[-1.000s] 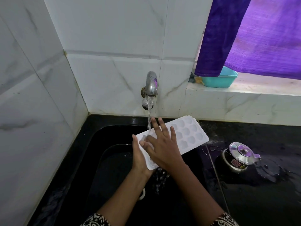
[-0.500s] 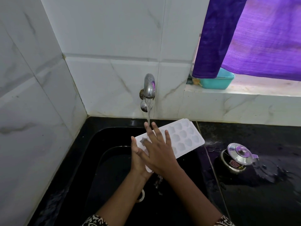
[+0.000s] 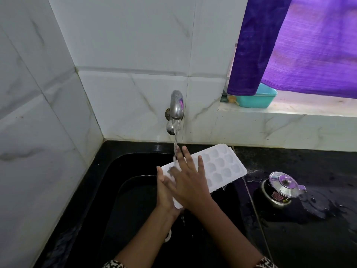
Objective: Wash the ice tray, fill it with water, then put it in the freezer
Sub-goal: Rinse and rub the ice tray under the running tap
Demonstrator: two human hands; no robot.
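Ice tray (image 3: 220, 167): white, cups facing up, held over the black sink (image 3: 116, 171), its left end under the running tap (image 3: 176, 105).
Left hand (image 3: 164, 192): grips the tray's near end, thumb at the rim.
Right hand (image 3: 190, 182): flat, fingers spread straight across the cups, in the water stream (image 3: 175, 144).
Step in hand, as I judge it: washing. To do it well I should rub every cup in turn and slide the tray so the far cups reach the water. My left grip should stay firm, as wet plastic likely slips.
Steel pot (image 3: 282, 188): lidded, on the wet counter (image 3: 289, 238).
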